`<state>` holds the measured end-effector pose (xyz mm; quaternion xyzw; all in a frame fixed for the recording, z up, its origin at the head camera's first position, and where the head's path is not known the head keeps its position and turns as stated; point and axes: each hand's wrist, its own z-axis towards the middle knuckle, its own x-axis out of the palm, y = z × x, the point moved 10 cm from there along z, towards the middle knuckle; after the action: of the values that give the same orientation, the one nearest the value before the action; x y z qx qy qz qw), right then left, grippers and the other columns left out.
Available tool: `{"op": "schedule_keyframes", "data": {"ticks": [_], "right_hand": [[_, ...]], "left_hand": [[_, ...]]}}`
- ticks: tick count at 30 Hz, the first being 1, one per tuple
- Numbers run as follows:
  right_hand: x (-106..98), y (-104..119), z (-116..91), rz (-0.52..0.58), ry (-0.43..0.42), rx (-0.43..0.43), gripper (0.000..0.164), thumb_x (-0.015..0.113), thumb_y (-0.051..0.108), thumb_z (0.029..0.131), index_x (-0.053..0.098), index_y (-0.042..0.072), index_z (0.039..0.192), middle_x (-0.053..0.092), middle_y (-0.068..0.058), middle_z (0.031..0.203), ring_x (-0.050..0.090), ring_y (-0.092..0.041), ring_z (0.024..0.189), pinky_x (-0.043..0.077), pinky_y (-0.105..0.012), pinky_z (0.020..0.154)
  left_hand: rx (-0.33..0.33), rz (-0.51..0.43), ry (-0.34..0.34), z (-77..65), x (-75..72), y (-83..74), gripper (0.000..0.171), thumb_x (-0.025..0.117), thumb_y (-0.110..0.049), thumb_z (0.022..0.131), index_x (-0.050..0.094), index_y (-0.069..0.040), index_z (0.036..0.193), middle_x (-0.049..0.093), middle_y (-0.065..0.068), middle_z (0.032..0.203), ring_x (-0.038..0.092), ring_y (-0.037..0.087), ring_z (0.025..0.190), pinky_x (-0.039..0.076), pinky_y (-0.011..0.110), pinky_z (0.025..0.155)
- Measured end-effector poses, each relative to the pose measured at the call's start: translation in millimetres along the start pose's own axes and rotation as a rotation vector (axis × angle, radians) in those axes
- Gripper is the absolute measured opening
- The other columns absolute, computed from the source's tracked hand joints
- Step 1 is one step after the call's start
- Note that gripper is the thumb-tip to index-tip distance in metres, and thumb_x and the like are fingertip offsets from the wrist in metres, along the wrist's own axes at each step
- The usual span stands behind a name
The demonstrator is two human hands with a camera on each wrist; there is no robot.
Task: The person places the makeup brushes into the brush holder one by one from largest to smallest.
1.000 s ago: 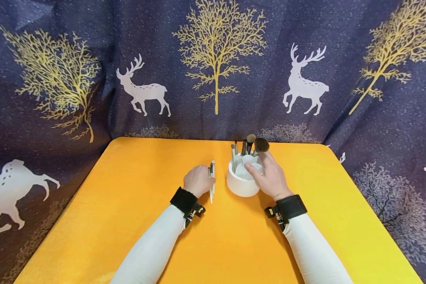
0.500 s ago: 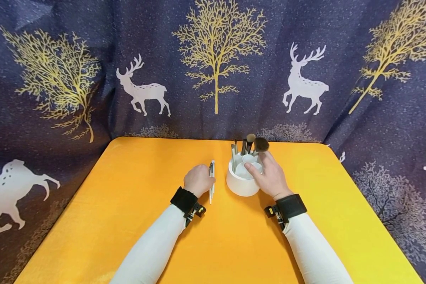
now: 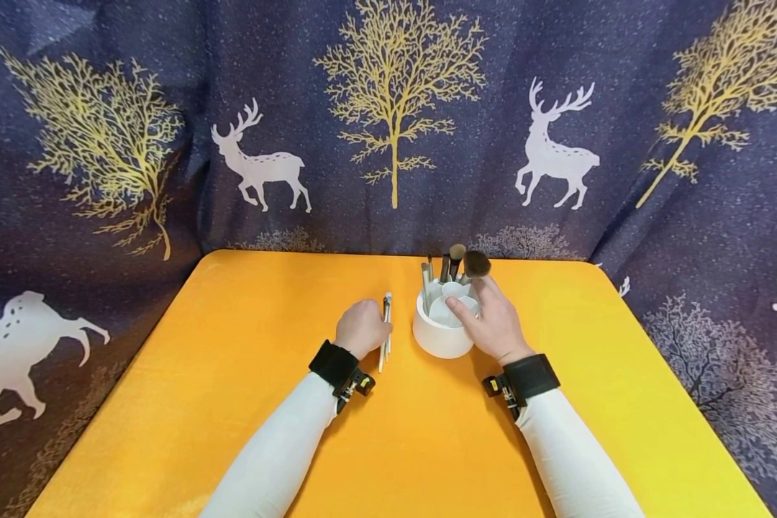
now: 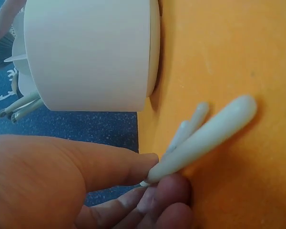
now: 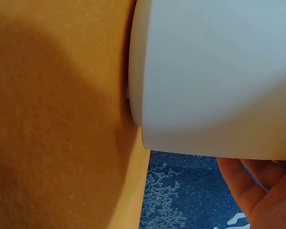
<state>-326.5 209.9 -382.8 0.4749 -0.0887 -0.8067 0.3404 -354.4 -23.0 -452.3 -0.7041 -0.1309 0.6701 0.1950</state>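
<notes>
My left hand (image 3: 362,329) pinches a few slim makeup brushes (image 3: 385,331) between thumb and fingers, left of the holder. In the left wrist view three pale handles (image 4: 205,136) fan out from the fingertips, close above the orange surface. A round white brush holder (image 3: 442,339) with compartments stands upright. My right hand (image 3: 497,324) grips its right side, the thumb over the rim and the other fingers at the far side, partly hidden. Several brushes stand in the holder, among them a large dark fluffy brush (image 3: 477,264) near the right fingers and a pale-handled brush (image 3: 426,288) at the left.
An orange cloth-covered table (image 3: 246,309) lies under both hands. Behind it hangs a dark blue curtain (image 3: 362,129) printed with white deer and golden trees. A strapped camera (image 3: 362,383) sits on the left wrist, another camera (image 3: 493,386) on the right.
The brushes in my left hand have turned slightly, their lower handle ends shifting a little left. My right hand and the holder stay in place.
</notes>
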Motion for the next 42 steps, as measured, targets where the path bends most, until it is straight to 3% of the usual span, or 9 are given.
{"op": "schedule_keyframes", "data": {"ticks": [7,11,20,27,42], "right_hand": [[0.2,0.3,-0.3,-0.002,0.001,0.002,0.069,0.054,0.060,0.094,0.038,0.024,0.151,0.050,-0.004,0.140,0.054,-0.030,0.118,0.047,-0.056,0.086],[0.3,0.9,-0.6,0.000,0.000,-0.004,0.069,0.054,0.059,0.094,0.039,0.023,0.150,0.050,-0.004,0.140,0.054,-0.029,0.118,0.048,-0.056,0.086],[0.5,0.7,-1.0,0.004,0.007,0.000,0.068,0.055,0.058,0.094,0.037,0.024,0.151,0.050,-0.004,0.139,0.054,-0.029,0.118,0.047,-0.056,0.086],[1.0,0.7,-1.1,0.000,0.011,0.004,0.069,0.054,0.059,0.094,0.037,0.023,0.151,0.049,-0.004,0.141,0.053,-0.029,0.120,0.047,-0.056,0.088],[0.2,0.8,-0.9,-0.002,0.006,0.004,0.069,0.054,0.059,0.094,0.037,0.025,0.151,0.049,-0.003,0.141,0.054,-0.029,0.119,0.048,-0.056,0.086]], "left_hand": [[0.011,-0.069,-0.035,-0.5,-7.4,-3.7,0.029,0.066,-0.027,0.090,0.057,-0.014,0.066,0.042,0.000,0.055,0.049,0.019,0.048,0.032,0.028,0.044],[0.031,-0.135,-0.068,-2.3,-14.3,-7.1,0.026,0.064,-0.028,0.092,0.058,-0.015,0.070,0.046,0.000,0.056,0.050,0.018,0.047,0.034,0.028,0.042],[0.129,-0.219,-0.254,-9.4,-42.5,-19.5,0.013,0.065,-0.028,0.091,0.064,-0.016,0.091,0.061,-0.005,0.079,0.055,0.011,0.061,0.045,0.028,0.056],[0.158,-0.292,-0.327,-13.8,-55.7,-25.4,0.018,0.067,-0.031,0.090,0.067,-0.015,0.097,0.061,-0.007,0.082,0.056,0.010,0.068,0.046,0.029,0.062],[0.288,-0.409,-0.474,-27.4,-83.7,-40.6,0.018,0.068,-0.029,0.091,0.068,-0.013,0.097,0.064,-0.007,0.083,0.057,0.005,0.066,0.047,0.027,0.059]]}}
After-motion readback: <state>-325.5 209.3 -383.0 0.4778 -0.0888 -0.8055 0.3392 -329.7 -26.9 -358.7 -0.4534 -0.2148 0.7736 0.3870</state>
